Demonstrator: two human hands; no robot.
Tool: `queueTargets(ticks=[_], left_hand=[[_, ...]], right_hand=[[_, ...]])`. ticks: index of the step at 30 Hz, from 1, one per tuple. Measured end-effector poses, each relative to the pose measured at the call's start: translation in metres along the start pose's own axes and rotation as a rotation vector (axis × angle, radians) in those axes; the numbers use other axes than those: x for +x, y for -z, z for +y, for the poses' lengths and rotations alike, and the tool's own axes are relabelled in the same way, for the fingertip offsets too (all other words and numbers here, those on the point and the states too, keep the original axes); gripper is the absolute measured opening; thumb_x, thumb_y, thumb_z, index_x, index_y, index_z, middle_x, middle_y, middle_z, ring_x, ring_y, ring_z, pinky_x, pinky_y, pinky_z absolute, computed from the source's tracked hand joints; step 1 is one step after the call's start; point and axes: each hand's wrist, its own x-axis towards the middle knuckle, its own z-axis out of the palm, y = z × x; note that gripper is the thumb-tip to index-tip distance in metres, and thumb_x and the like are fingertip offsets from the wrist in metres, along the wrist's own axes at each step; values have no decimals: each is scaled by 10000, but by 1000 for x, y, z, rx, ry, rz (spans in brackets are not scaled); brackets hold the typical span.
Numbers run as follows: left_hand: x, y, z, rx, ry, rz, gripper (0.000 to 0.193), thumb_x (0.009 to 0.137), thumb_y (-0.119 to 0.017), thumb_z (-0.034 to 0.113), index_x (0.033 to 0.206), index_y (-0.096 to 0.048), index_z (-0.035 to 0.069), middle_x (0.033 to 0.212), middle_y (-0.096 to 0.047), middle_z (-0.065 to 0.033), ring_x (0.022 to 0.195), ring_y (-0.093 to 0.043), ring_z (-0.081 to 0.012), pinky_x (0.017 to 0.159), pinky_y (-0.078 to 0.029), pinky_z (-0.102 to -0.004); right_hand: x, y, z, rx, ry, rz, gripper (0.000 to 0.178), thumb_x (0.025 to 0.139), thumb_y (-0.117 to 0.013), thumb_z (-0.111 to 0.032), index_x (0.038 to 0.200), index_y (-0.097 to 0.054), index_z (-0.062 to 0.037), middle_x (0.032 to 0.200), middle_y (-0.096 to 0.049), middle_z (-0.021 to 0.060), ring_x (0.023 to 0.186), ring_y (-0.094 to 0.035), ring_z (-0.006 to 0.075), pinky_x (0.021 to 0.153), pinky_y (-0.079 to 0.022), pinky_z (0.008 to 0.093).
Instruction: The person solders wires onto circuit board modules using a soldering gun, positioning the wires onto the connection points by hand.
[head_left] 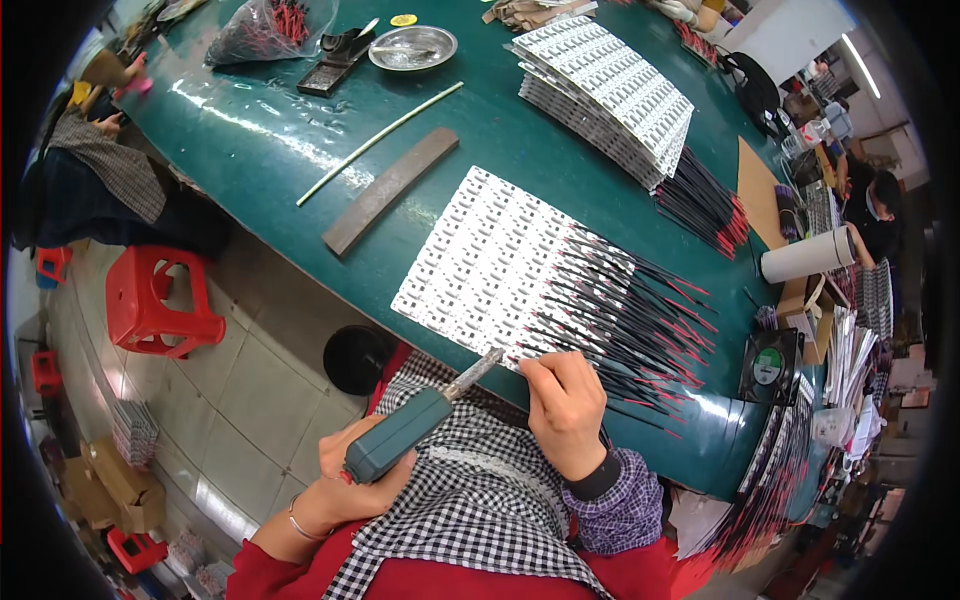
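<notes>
My left hand (pixel 365 462) is wrapped round the green handle of a soldering iron (pixel 405 432). The iron's tip reaches the near edge of a white circuit board panel (pixel 465 255) lying on the table. Just right of that tip, my right hand (pixel 568 408) pinches a thin wire at the panel's edge; its end is mostly hidden by the fingers, and a dark strand shows below the hand. Rows of small parts cover the panel. Many black wires with red ends (pixel 640 330) fan out to the right from its right side.
On the green table (pixel 250 170) are a stack of white panels (pixel 610 95), a brown bar (pixel 390 190), a pale stick (pixel 380 143), a metal dish (pixel 413 48), a bag of red wires (pixel 275 30) and a small fan (pixel 770 362). A red stool (pixel 165 300) stands left; other people sit nearby.
</notes>
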Motion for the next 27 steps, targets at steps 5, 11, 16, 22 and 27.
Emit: queueTargets(ticks=[5, 11, 16, 22, 27], left_hand=[[3, 0, 4, -15, 46, -3, 251, 745, -794, -25, 983, -715, -47, 937, -734, -158, 776, -735, -232, 711, -580, -313], [4, 2, 3, 16, 29, -19, 247, 751, -788, -27, 985, -713, -50, 930, -732, -159, 770, -730, -232, 710, -578, -311], [5, 2, 2, -6, 10, -12, 243, 750, -789, -28, 978, -708, -54, 923, -730, -160, 760, -729, -236, 698, -575, -307], [7, -2, 1, -43, -10, 19, 242, 752, -791, -29, 976, -703, -57, 920, -729, -165, 758, -731, -238, 693, -571, -304], [8, -3, -1, -32, -54, 10, 272, 787, -762, -5, 1047, -709, -64, 928, -739, -134, 740, -720, -195, 669, -565, -277]], right_hand=[[3, 2, -1, -12, 9, -10, 274, 761, -687, 67, 1011, -705, -45, 914, -626, 55, 791, -587, 233, 663, -436, 356], [7, 7, -2, -38, 38, -40, 297, 760, -659, 52, 1037, -707, -42, 897, -630, 42, 794, -588, 222, 659, -436, 344], [9, 8, -3, -53, 44, -94, 288, 757, -657, 50, 1026, -706, -42, 869, -598, 37, 789, -569, 219, 654, -423, 350], [12, 8, -7, -76, 2, -111, 258, 741, -678, 74, 971, -710, -36, 837, -614, 62, 773, -596, 258, 674, -473, 374], [10, 7, -4, -76, 35, -102, 267, 752, -641, 59, 999, -682, -34, 840, -544, 54, 781, -550, 237, 651, -414, 360]])
